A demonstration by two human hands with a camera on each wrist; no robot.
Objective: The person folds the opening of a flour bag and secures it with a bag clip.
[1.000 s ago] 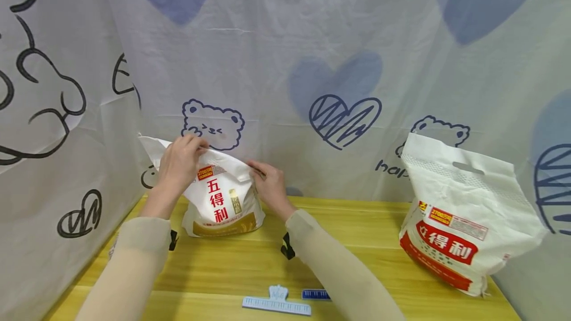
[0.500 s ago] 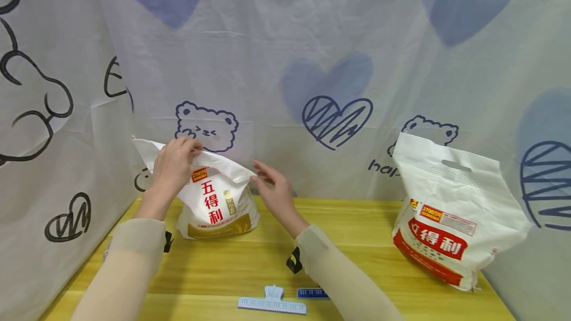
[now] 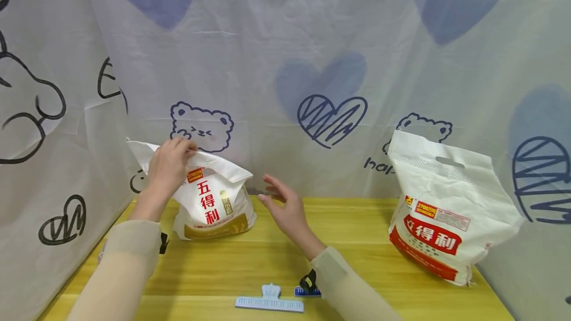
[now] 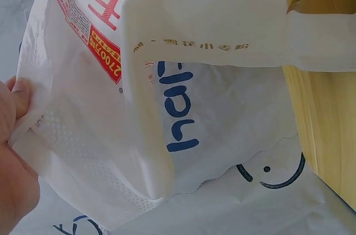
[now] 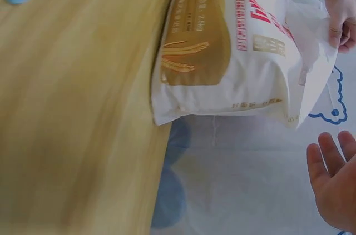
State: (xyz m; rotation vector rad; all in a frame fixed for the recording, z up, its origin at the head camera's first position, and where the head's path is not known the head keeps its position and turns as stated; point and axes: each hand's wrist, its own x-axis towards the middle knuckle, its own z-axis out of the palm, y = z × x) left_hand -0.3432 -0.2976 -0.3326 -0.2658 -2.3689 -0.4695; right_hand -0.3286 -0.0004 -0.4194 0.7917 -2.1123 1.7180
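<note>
A white flour bag (image 3: 211, 207) with red characters and a gold band stands at the back left of the table, its top folded over. My left hand (image 3: 171, 165) grips that folded top. The left wrist view shows the thumb (image 4: 21, 97) against the white material (image 4: 83, 151) of the top. My right hand (image 3: 287, 212) is to the right of the bag, apart from it, fingers spread and holding nothing. The gap between the right fingers (image 5: 332, 157) and the bag's side shows in the right wrist view.
A second flour bag (image 3: 432, 241), with a red label and a handle slot, stands at the right. Near the front lie a light blue sealing clip (image 3: 269, 303) and a dark blue clip (image 3: 302, 292), partly hidden by the right wrist. A printed cloth (image 3: 250, 88) hangs behind the wooden table (image 3: 357, 241).
The right hand has let go of the right end of the bag's folded top and moved right and down towards me. My left hand keeps its grip on the top. The view has shifted slightly.
</note>
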